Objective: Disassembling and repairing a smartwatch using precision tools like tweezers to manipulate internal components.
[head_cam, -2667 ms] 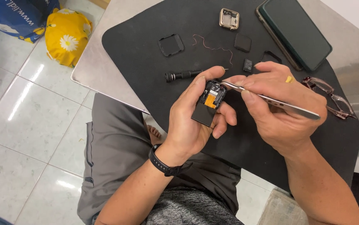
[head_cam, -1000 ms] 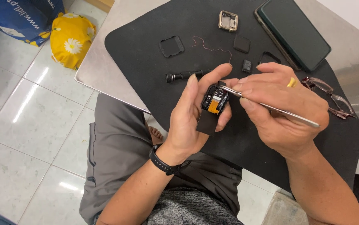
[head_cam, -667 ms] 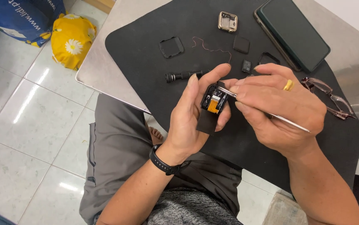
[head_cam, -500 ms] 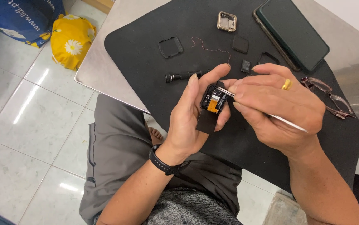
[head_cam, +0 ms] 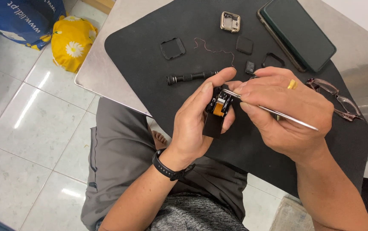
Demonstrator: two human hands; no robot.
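My left hand [head_cam: 194, 122] grips a small opened smartwatch body [head_cam: 217, 109] with an orange flex part showing and a black screen panel hanging below it. My right hand [head_cam: 284, 111] holds thin metal tweezers [head_cam: 273, 112], whose tips touch the top edge of the watch's inside. Both hands hover over a black work mat [head_cam: 149, 72] on a grey metal table [head_cam: 102, 64]. A gold ring sits on a right finger and a black band on my left wrist.
On the mat lie a black screwdriver handle [head_cam: 191, 77], a square black frame [head_cam: 172, 48], a thin reddish wire [head_cam: 214, 48], a gold watch case [head_cam: 230, 22], small black parts [head_cam: 244, 44], a dark phone [head_cam: 297, 32] and glasses [head_cam: 335, 99]. A yellow flowered bag [head_cam: 72, 47] sits on the tiled floor.
The tweezers' tips have shifted slightly along the watch's top edge. My left hand keeps the watch in nearly the same place.
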